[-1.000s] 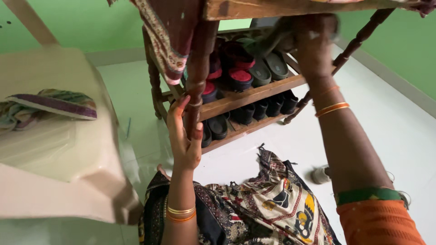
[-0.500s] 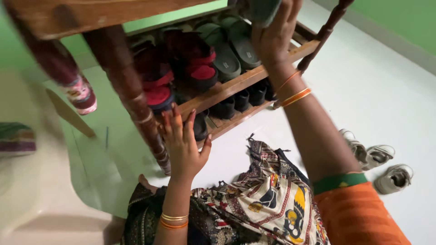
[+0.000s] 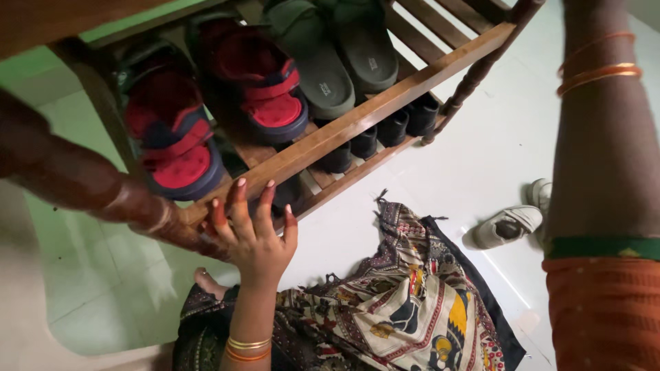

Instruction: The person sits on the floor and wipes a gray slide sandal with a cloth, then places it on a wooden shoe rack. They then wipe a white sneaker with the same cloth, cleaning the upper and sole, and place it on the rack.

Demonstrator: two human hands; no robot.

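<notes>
A wooden shoe rack fills the upper half of the view, seen from close above. Its upper shelf carries a pair of red and navy sandals toward the left end and a pair of grey-green slippers beside them toward the right; dark shoes line the lower shelf. A turned wooden leg crosses the left side, blurred and very near the camera. Below the rack, a patterned cloth covers the person's lap over the pale floor. The right forearm rises along the right edge with orange bangles at the wrist; the right hand is cut off by the top of the frame, so its grip cannot be told. The left hand is open with fingers spread, fingertips against the front edge of the upper shelf, holding nothing. A beige shoe lies on the floor off the rack's right end.
</notes>
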